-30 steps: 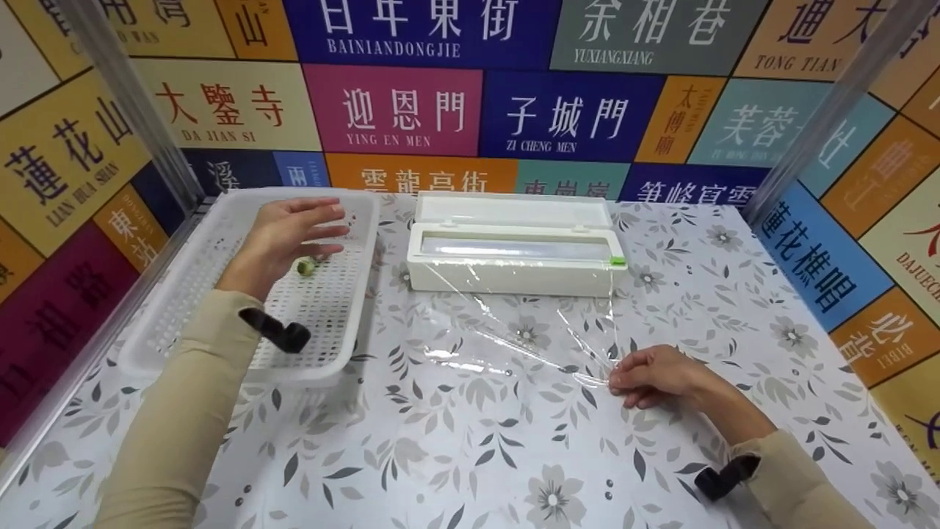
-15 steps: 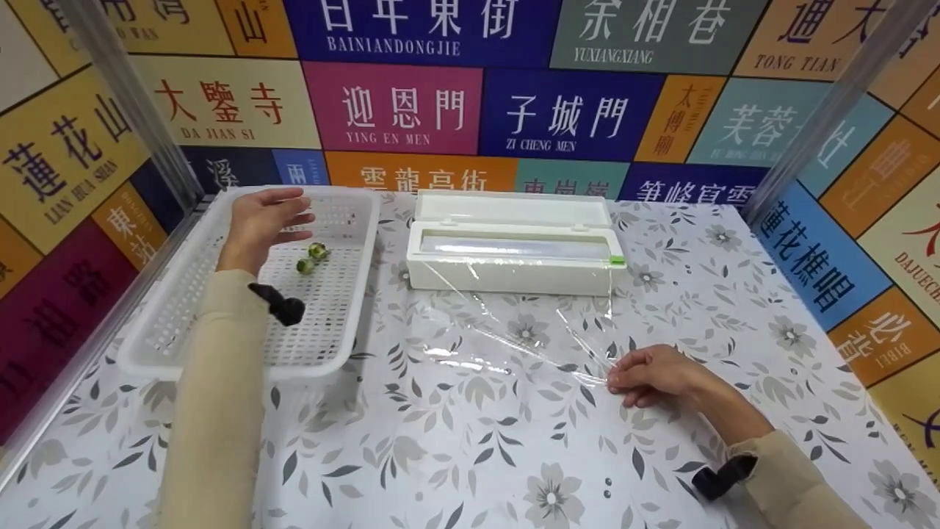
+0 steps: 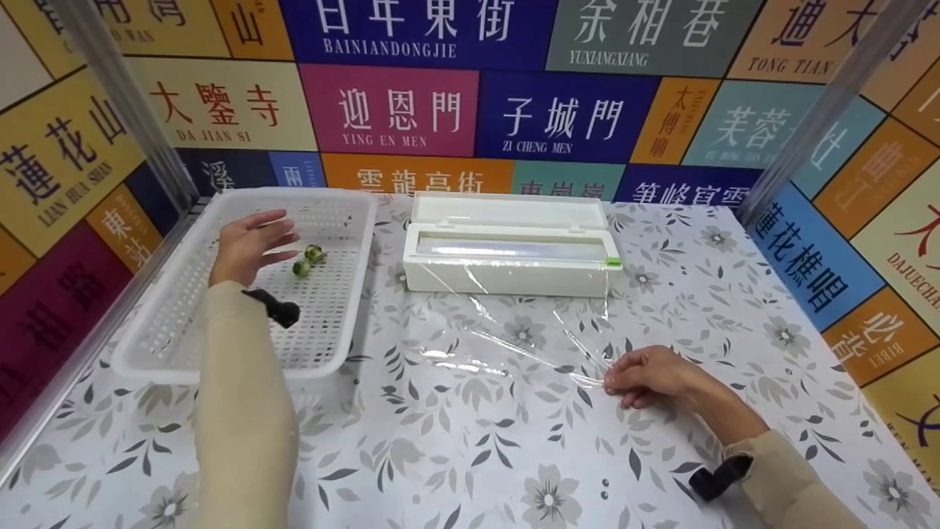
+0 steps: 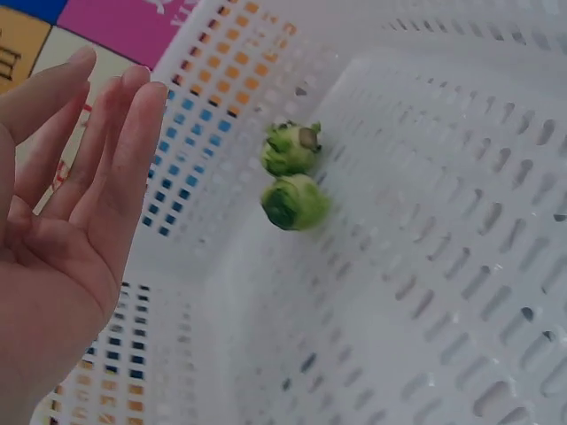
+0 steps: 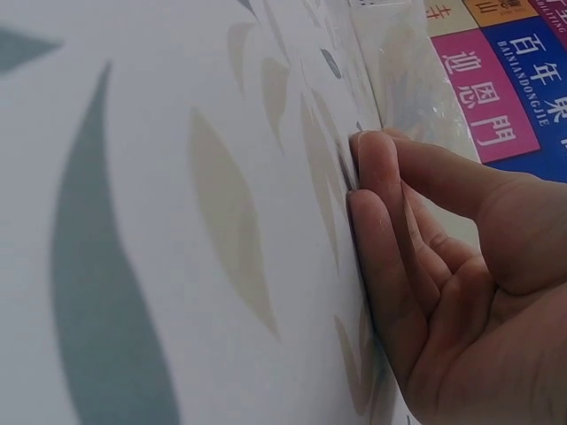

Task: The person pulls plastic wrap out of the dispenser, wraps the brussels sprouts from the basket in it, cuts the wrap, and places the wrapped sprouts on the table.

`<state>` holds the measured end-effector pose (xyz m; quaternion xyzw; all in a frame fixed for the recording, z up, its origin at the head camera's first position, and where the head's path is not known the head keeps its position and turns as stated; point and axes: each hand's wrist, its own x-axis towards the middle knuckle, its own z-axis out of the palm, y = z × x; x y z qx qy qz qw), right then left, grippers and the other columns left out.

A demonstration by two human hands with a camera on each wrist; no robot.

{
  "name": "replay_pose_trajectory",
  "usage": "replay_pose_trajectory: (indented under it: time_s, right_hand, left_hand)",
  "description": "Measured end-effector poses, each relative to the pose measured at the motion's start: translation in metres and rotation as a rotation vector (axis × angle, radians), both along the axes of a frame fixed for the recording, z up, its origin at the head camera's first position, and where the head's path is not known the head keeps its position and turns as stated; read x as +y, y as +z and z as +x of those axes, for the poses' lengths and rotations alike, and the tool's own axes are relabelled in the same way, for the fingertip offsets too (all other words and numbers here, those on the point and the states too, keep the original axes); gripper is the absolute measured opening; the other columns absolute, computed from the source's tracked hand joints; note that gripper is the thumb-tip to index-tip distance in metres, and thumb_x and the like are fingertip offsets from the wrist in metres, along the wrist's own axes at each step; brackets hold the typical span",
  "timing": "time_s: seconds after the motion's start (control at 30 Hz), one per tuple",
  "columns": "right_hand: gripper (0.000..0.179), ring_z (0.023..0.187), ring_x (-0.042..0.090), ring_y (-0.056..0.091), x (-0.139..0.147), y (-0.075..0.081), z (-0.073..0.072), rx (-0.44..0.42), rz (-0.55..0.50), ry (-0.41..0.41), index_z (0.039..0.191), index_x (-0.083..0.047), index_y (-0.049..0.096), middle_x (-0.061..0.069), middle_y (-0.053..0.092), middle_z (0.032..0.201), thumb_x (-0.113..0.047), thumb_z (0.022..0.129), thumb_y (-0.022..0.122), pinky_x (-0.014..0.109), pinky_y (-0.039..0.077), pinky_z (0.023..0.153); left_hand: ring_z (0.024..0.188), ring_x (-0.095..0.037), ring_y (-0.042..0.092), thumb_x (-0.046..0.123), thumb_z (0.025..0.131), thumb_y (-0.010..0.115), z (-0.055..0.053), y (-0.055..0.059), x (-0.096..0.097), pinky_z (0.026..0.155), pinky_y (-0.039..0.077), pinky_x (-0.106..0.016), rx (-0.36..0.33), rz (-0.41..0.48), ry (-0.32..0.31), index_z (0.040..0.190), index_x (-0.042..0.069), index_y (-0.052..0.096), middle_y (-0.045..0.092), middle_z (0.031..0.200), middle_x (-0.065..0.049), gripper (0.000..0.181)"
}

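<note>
Over the white plastic basket [image 3: 345,316], my left hand [image 3: 251,246] hovers with fingers extended and nothing in it. Two small green Brussels sprouts, a nearer sprout [image 4: 295,203] and a farther sprout [image 4: 291,149], lie side by side on the basket floor, to the right of that hand in the head view. My right hand [image 3: 650,376] pinches the corner of a clear sheet of cling film [image 3: 470,338] between thumb and fingertips, low at the tabletop. The film stretches from a white cling film dispenser [image 3: 507,279], whose lid [image 3: 507,211] stands raised at the back.
A green slider [image 3: 612,261] sits at the right end of the dispenser. The floral tablecloth [image 3: 440,455] covers the table. Printed panels [image 3: 396,110] stand behind and at both sides, with clear corner posts [image 3: 822,110].
My left hand has drawn back leftward from the sprouts, bringing the second one into sight in the head view. The right hand keeps its pinch on the film in the same spot.
</note>
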<state>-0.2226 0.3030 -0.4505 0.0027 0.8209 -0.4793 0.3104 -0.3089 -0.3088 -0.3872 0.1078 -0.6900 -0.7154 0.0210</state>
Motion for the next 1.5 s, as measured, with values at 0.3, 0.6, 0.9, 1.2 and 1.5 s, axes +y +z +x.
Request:
replay_pose_trajectory:
  time_s: [0.3, 0.6, 0.9, 1.2, 1.5]
  right_hand:
    - [0.033, 0.068, 0.009, 0.070, -0.001, 0.001, 0.000, -0.001, 0.000, 0.004, 0.111, -0.001, 0.068, 0.002, 0.077, 0.089, -0.023, 0.089, 0.076, 0.019, 0.059, 0.060]
    - [0.033, 0.066, 0.008, 0.070, -0.001, 0.000, 0.001, 0.002, -0.019, 0.008, 0.112, 0.000, 0.067, 0.001, 0.077, 0.088, -0.023, 0.090, 0.075, 0.018, 0.058, 0.058]
    - [0.032, 0.066, 0.008, 0.070, 0.002, -0.002, 0.001, -0.004, -0.009, -0.008, 0.111, -0.001, 0.068, 0.003, 0.077, 0.088, -0.022, 0.088, 0.076, 0.018, 0.058, 0.058]
    - [0.033, 0.067, 0.009, 0.070, 0.003, -0.002, 0.001, -0.008, -0.013, -0.018, 0.111, -0.001, 0.067, 0.003, 0.077, 0.089, -0.022, 0.088, 0.076, 0.019, 0.058, 0.058]
    - [0.034, 0.067, 0.008, 0.070, 0.001, -0.002, 0.002, 0.006, -0.013, -0.001, 0.112, 0.000, 0.067, 0.001, 0.077, 0.088, -0.023, 0.089, 0.076, 0.018, 0.058, 0.059]
  left_hand:
    - [0.105, -0.013, 0.066, 0.025, 0.089, 0.076, -0.008, -0.030, -0.011, 0.083, 0.063, -0.027, -0.076, -0.027, 0.101, 0.141, 0.004, 0.054, 0.068, 0.114, 0.001, 0.060]
    - [0.112, -0.017, 0.063, 0.009, 0.094, 0.067, -0.005, -0.037, -0.012, 0.092, 0.061, -0.028, -0.196, 0.010, 0.136, 0.145, 0.005, 0.051, 0.068, 0.102, 0.007, 0.053]
    - [0.097, -0.009, 0.069, 0.016, 0.092, 0.072, -0.015, -0.043, -0.011, 0.087, 0.062, -0.025, -0.393, -0.165, 0.062, 0.150, 0.010, 0.046, 0.060, 0.136, -0.007, 0.064]
    - [0.079, -0.004, 0.072, 0.017, 0.092, 0.073, -0.020, -0.052, -0.007, 0.079, 0.063, -0.024, -0.424, -0.230, 0.012, 0.148, 0.011, 0.049, 0.070, 0.090, 0.007, 0.061]
    - [0.081, -0.005, 0.074, 0.020, 0.092, 0.073, -0.018, -0.043, -0.009, 0.084, 0.062, -0.026, -0.427, -0.231, -0.013, 0.149, 0.011, 0.047, 0.072, 0.123, -0.008, 0.063]
